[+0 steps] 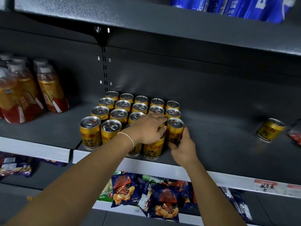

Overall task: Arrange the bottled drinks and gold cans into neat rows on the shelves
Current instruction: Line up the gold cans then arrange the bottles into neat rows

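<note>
Two forearms reach to the shelf (219, 144). Right grip (183, 146) wraps the end gold can (175, 128), likely squaring it against the block of gold cans (121, 114). Left grip (146, 129) curls over hidden can tops, perhaps steadying them; whether it clasps one is unclear. A blurred stray can (270, 130) tilts far right.

Both forearms bare, reaching up from the lower frame toward centre. Left grip (146, 130) palm down, thin band (130, 139) at the wrist, fingers curled over top of front can (154, 147). Right grip (183, 146) just right of it, thumb and fingers wrapped round end can (175, 128).
</note>
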`<state>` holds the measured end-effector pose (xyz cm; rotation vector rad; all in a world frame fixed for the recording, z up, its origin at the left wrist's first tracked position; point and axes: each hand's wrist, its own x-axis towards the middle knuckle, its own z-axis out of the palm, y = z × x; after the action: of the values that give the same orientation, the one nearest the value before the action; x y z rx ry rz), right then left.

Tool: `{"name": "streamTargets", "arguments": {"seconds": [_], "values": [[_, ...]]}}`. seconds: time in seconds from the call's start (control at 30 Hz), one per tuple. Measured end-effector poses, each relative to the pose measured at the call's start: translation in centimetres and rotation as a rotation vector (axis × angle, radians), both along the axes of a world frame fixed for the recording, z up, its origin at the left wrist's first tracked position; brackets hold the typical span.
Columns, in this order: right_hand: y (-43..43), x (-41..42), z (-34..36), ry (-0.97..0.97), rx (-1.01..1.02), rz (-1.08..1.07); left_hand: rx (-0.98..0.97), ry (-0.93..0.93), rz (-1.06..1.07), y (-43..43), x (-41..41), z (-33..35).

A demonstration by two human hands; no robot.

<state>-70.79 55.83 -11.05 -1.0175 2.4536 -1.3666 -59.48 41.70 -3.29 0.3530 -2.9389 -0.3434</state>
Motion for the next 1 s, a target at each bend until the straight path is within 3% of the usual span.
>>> {"name": "streamTargets", "arguments": {"seconds": [0.17, 0.27, 0.47, 0.77, 1.0], "values": [[0.6, -0.2, 0.7, -0.048, -0.023, 0.039, 0.005, -0.077, 0.031, 0.5, -0.4, 1.4], [2.1, -1.1, 1.1, -0.102, -0.039, 0.047, -0.065, -0.026, 0.060, 2.0, -1.6, 2.2], [8.1, -7.0, 2.8, 0.124, -0.035, -0.136, -0.112, 0.115, -0.057, 8.3, -7.0, 2.0], [18.5, -20.9, 5.7, 0.276, 0.135, -0.415, 0.054, -0.012, -0.101, 17.8, -16.8, 0.4], [20.2, -28.0, 5.7, 0.298, 0.364, -0.497, 0.120, -0.057, -0.074, 21.8, -21.8, 0.9]]}}
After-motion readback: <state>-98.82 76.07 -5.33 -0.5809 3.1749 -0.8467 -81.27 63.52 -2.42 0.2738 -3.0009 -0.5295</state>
